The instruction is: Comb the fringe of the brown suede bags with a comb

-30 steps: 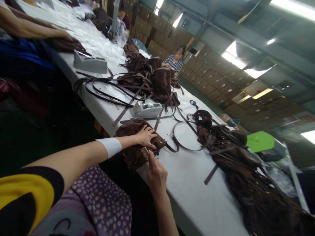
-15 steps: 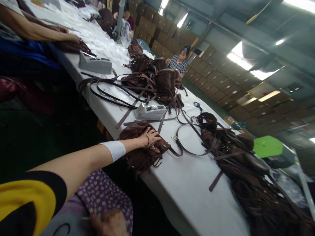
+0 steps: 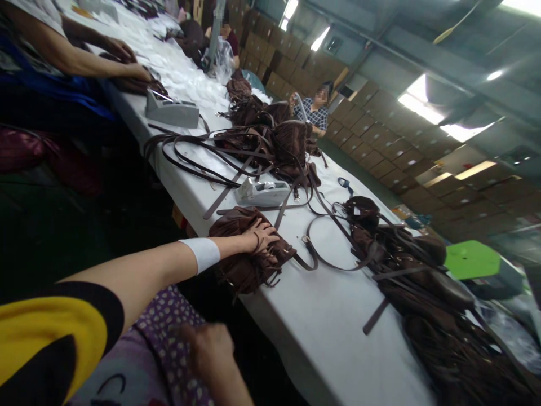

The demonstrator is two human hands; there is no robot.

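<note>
No words, brands or numbers can be read. Pale patches that look like labels sit on the stacked cartons (image 3: pixel 363 149), toward 2 o'clock from the middle of the view; whatever they may carry is too small and blurred to make out. At 3 o'clock, a small white tag (image 3: pixel 357 211) shows on a dark brown bag (image 3: pixel 368 208), its face too small to read. Toward 8 o'clock, the person's grey garment (image 3: pixel 133 366) bears a dark curved mark (image 3: pixel 112 383), which cannot be read as a letter.
</note>
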